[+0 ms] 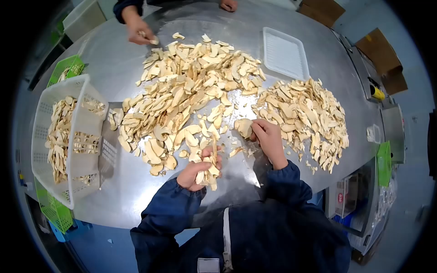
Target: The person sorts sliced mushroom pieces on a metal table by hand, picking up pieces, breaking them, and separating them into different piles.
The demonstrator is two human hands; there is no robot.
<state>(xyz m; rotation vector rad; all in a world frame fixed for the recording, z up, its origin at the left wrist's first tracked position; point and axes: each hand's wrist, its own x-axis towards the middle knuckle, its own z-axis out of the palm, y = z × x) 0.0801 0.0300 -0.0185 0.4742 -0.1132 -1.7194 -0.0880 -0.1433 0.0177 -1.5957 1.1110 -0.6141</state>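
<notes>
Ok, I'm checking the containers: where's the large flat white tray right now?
In the head view, the large flat white tray lies on the far part of the metal table, right of centre, just beyond the right-hand pile of slices.

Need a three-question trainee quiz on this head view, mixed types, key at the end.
1. True or false: the left hand holds nothing.
2. Where is the flat white tray?
A) Under the left hand
B) Beyond the right-hand pile
C) Between the two hands
3. Fill in: the right hand pinches a pale ____.

Key:
1. False; it holds several pale slices.
2. B
3. slice
</notes>
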